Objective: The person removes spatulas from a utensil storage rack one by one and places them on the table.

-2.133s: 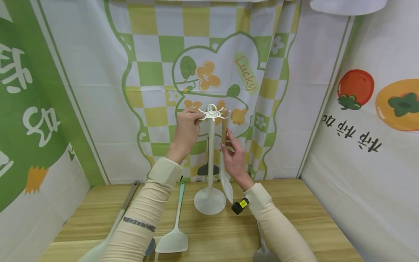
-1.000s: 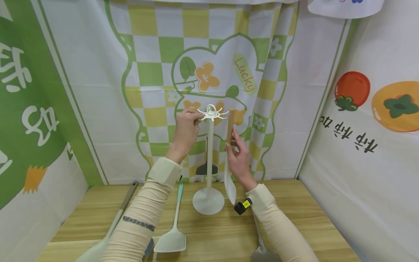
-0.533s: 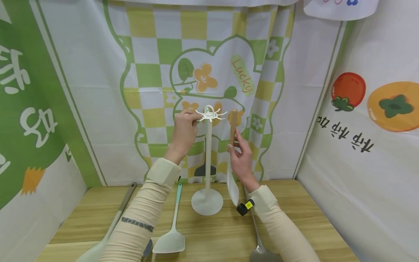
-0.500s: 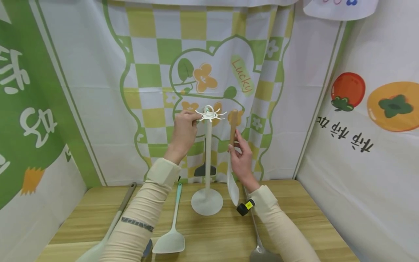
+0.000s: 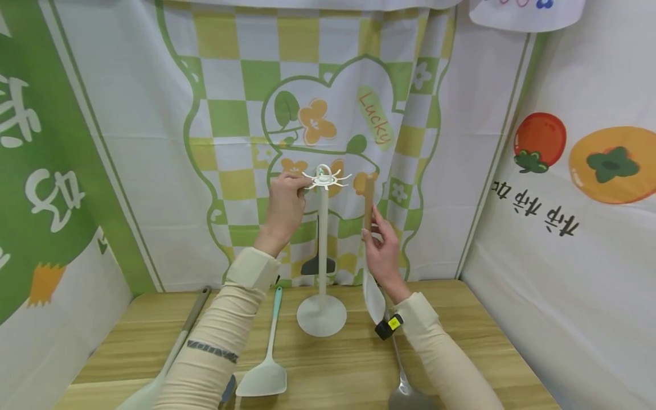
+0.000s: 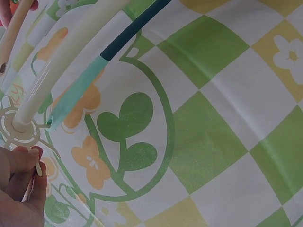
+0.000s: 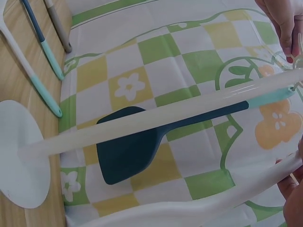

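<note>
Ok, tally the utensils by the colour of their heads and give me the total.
Pale: 3, the wooden-handled spoon, teal-handled spatula and grey-handled utensil
Dark: 2, the hanging spatula and partly hidden blue utensil
Metal grey: 1, the metal utensil
Total in view: 6

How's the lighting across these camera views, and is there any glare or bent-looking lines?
Head view: bright, fairly even light, the tall round cream pole looking straight; left wrist view: dimmer, pale glare streak along the pole, which looks bowed, probably lens distortion; right wrist view: also dim, some sheen on the pole.
</note>
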Demonstrator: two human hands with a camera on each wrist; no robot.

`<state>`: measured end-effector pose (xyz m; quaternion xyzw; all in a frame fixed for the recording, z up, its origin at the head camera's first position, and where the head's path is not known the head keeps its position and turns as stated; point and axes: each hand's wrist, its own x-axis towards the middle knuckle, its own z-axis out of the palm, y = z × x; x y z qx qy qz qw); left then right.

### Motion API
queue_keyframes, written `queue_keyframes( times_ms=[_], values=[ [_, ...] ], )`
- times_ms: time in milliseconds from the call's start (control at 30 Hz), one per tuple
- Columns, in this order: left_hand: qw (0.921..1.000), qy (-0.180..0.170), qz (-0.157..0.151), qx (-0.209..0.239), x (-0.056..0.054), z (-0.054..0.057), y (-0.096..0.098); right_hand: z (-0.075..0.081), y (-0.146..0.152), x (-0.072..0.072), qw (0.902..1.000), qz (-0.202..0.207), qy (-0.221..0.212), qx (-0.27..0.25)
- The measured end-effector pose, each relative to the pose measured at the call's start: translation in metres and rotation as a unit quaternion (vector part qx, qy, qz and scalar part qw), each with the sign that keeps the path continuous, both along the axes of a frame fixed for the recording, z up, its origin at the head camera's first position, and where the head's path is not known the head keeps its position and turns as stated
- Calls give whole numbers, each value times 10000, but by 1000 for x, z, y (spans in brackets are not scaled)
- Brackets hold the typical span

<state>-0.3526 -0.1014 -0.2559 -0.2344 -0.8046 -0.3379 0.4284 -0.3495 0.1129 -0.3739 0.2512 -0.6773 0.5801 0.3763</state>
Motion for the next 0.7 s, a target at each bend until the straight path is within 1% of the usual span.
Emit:
queue_keyframes(
  times_ms=[67,100,167,333,433,567,700],
  values=[
    [10000,35,-5,-6,0,0,0,4,1,6,10000,-50,17,-6],
    [10000,48,-9,-4,-1,0,0,2,2,5,10000,-72,62,-14],
    [10000,74,-15,17,-2,0,1,3,4,6,9999,-102,98,-34],
    [9999,113,-20,63,-2,0,1,-10,14,-6,9998,-166,37,-86],
    [10000,94,12,23,-2,0,1,-14,20,-9,9998,-187,36,-77],
    [10000,39,-10,30,-1,-1,1,-16,26,-9,9996,-200,182,-51],
    [10000,54,-18,30,-1,-1,2,-18,31,-9,9992,-223,320,-79]
  ],
)
